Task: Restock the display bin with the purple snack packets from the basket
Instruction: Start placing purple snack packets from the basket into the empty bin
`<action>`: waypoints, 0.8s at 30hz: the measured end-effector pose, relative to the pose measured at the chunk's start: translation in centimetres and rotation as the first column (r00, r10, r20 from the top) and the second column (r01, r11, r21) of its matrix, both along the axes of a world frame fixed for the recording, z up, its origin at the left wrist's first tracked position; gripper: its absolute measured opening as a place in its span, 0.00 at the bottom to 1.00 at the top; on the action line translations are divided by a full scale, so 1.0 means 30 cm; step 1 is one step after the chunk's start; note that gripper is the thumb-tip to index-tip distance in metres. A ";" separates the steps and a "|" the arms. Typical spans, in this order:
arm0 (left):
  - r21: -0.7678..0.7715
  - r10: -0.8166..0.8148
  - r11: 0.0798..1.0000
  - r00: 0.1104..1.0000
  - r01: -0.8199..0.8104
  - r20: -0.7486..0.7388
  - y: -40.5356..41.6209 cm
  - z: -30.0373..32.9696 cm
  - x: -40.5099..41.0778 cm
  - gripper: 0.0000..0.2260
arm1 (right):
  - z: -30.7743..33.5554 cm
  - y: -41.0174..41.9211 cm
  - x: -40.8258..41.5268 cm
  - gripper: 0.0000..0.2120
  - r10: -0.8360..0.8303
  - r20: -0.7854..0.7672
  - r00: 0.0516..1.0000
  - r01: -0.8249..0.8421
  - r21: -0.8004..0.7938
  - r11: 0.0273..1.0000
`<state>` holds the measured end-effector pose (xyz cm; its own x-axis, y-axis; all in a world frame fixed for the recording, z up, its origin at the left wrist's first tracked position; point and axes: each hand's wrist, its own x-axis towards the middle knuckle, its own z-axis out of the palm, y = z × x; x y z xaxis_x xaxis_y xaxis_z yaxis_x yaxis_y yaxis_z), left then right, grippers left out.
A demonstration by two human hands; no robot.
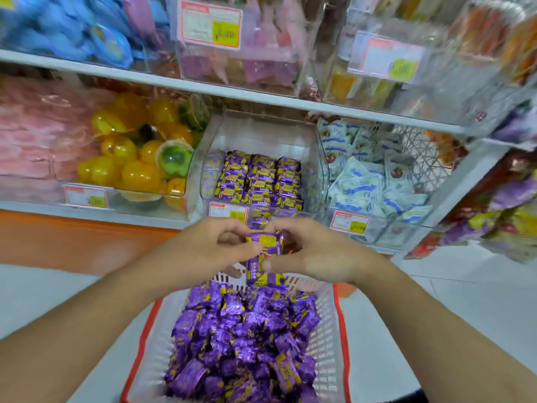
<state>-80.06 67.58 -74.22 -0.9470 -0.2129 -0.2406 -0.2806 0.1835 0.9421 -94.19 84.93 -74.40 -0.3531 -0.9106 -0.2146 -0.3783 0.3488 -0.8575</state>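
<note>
Purple packets sit pinched between our hands, a short stack of about 3, just above the far rim of the basket. Our left hand curls its fingers and thumb around the top packet from 9 o'clock, and our right hand closes on the stack from 3 o'clock, its thumb pressed to the lower packets. Neither hand has a spare finger; both are occupied with the same stack.

The stack's long axis runs roughly 12 to 6 o'clock, while each single packet lies with its long side across, from 9 to 3.

The display bin stands straight ahead at 12 o'clock from our hands, near, on the lower shelf. Inside it we count 3 neat columns of the same packets, laid flat with long sides across, and bare room behind them toward the back wall. Both hands are about equally near the bin, so we judge either could carry the stack forward; the packets already lie the way the columns do, so little turning seems needed.

At 6 o'clock, the basket holds a loose heap of many more packets, so we judge the restocking far from done.
</note>
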 end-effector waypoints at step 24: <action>-0.121 0.055 0.990 0.993 -0.067 -0.104 -0.042 -0.001 -0.111 0.14 | 0.044 -0.029 -0.133 0.07 -0.192 -0.057 0.980 0.179 -0.174 0.968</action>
<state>-83.40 66.31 -74.23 -0.9493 -0.2933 -0.1133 -0.2002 0.2863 0.9370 -98.18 84.05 -73.08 -0.5281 -0.8486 -0.0325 -0.3842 0.2729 -0.8820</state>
